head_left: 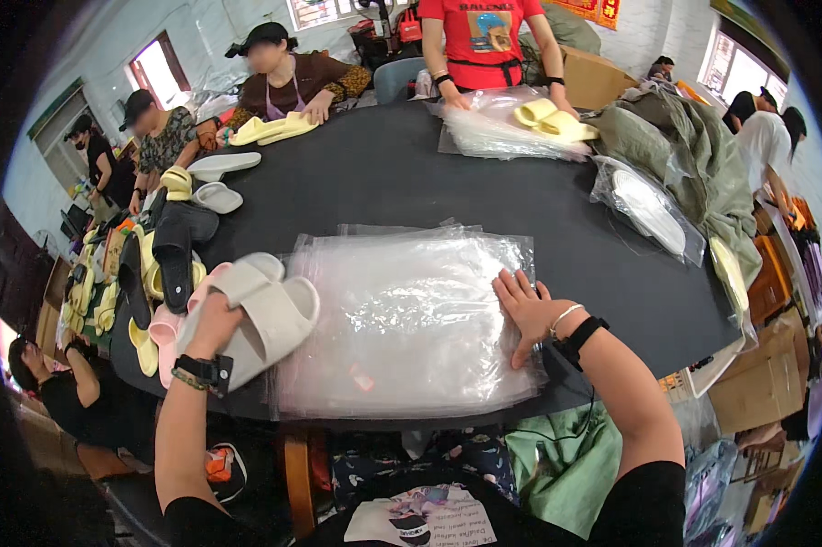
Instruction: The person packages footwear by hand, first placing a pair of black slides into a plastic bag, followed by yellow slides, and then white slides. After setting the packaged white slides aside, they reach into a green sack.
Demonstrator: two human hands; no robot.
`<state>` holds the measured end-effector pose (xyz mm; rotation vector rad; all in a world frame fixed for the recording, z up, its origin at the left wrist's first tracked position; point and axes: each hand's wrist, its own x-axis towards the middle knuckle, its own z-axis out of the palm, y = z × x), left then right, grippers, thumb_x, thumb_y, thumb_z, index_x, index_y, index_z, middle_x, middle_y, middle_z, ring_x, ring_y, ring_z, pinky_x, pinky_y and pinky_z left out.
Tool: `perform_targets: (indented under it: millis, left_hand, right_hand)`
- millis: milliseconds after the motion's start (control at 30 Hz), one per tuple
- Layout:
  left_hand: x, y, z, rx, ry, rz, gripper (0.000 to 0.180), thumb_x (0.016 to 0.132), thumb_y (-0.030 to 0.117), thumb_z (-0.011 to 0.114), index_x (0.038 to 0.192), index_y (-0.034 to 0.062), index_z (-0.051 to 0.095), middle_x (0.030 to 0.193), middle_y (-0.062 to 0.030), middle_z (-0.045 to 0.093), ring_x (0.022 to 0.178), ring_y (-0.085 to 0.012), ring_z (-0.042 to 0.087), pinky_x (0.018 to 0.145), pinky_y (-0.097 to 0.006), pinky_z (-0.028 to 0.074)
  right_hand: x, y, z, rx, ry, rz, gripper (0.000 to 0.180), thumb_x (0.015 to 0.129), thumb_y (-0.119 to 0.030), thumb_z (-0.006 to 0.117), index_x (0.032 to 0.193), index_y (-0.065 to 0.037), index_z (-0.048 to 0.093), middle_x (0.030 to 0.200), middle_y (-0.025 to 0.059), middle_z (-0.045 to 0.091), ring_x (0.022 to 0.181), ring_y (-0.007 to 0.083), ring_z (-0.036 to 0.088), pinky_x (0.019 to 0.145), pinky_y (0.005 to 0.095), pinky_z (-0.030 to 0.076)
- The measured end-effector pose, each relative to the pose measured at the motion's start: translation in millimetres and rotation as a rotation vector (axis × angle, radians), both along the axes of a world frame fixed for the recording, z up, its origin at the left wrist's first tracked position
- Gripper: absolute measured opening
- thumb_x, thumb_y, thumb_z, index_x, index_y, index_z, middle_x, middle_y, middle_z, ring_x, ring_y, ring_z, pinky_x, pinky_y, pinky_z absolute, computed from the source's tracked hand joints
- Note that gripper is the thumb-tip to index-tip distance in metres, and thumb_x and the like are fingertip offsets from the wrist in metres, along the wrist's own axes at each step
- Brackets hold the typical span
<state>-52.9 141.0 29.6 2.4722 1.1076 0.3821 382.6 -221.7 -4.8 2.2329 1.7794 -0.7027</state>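
On my head-camera feed, the left hand [215, 328] sits at the lower left of the frame, closed around a pair of pale grey, smooth slides with broad straps and rounded soles [288, 319]. The slides tilt at the left edge of a stack of clear, glossy, wrinkled plastic bags [402, 319] in the lower middle. I have the right hand [528, 310] open, fingers spread and palm down on the stack's right side.

Under everything I see a matte dark tabletop with a curved outline [375, 182]. Left of the grey pair lie smooth pink slides [165, 333] and a black, thick-soled slide [181, 242]. At the upper right, white slippers in crinkled clear film [648, 211] lie beside a heap of creased olive-green cloth [693, 137].
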Motion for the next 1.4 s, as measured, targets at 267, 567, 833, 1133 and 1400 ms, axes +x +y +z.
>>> perform_targets:
  millis: [267,567,833,1133,1400]
  left_hand:
    - [33,-45,95,0.710,-0.194,-0.017,0.027,0.073,0.005,0.061,0.099,-0.0007,0.068,0.101,-0.0226,0.066,0.099,-0.0431,0.055,0.090,-0.051,0.041]
    - [184,-182,4,0.443,-0.234,-0.407,0.019,0.077,0.013,0.061,0.085,-0.0006,0.071,0.094,-0.0200,0.068,0.101,-0.0384,0.059,0.098,-0.062,0.037]
    - [225,-173,-83,0.249,-0.072,-0.379,0.031,0.085,0.018,0.060,0.108,-0.0019,0.063,0.111,-0.0216,0.066,0.111,-0.0374,0.060,0.103,-0.064,0.034]
    - [132,-43,-88,0.123,0.090,0.000,0.031,0.092,0.028,0.059,0.106,0.0012,0.066,0.117,-0.0219,0.066,0.115,-0.0395,0.059,0.100,-0.066,0.034]
    - [107,-96,-55,0.328,-0.177,-0.105,0.015,0.077,0.010,0.058,0.081,0.0006,0.069,0.084,-0.0233,0.068,0.083,-0.0419,0.065,0.084,-0.054,0.046]
  right_hand:
    - [-29,-3,16,0.043,-0.169,-0.028,0.151,0.047,-0.049,0.095,0.156,0.001,0.004,0.164,0.0248,0.002,0.150,0.0457,-0.001,0.119,0.0620,0.012]
    - [-116,-53,27,0.314,-0.089,0.044,0.128,0.067,-0.060,0.080,0.151,0.011,0.016,0.158,0.0324,0.014,0.149,0.0488,0.007,0.116,0.0631,0.015]
    - [-127,-73,-31,0.353,0.012,-0.057,0.144,0.052,-0.067,0.084,0.150,0.013,0.016,0.158,0.0337,0.014,0.149,0.0490,0.007,0.118,0.0600,0.009]
    - [-130,-74,-27,0.403,-0.004,-0.051,0.144,0.049,-0.066,0.086,0.149,0.013,0.019,0.159,0.0326,0.013,0.150,0.0468,0.005,0.119,0.0592,0.008]
    - [-134,-70,-21,0.365,-0.002,-0.070,0.142,0.046,-0.058,0.091,0.152,0.006,0.021,0.159,0.0330,0.011,0.150,0.0483,0.005,0.118,0.0606,0.007]
